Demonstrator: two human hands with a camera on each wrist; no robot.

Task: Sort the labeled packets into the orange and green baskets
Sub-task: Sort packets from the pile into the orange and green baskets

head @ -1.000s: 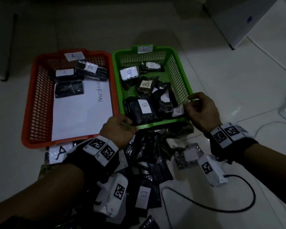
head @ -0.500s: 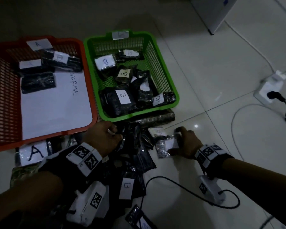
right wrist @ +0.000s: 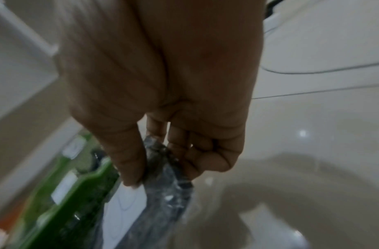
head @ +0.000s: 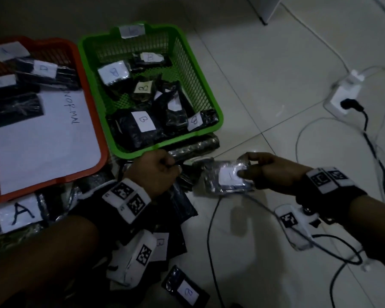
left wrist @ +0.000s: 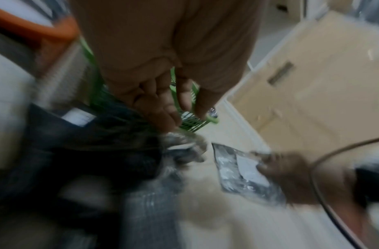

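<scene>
Right hand (head: 269, 172), a second ago at the right rim of the green basket (head: 207, 90), then down on the floor pile, now lifted clear with a shiny labelled packet (head: 227, 178) pinched between thumb and fingers. Left hand (head: 156, 172) dropped from the basket's front rim onto the loose dark packets (head: 182, 203) below. Head view swung rightward.

The room was dim. A floor (head: 265, 85) of pale glossy tiles with thin grout lines caught small glints of light. A white power strip (head: 345, 96) lay there, cables (head: 302, 134) looping around it. White furniture (head: 267, 7) stood at the far edge.
</scene>
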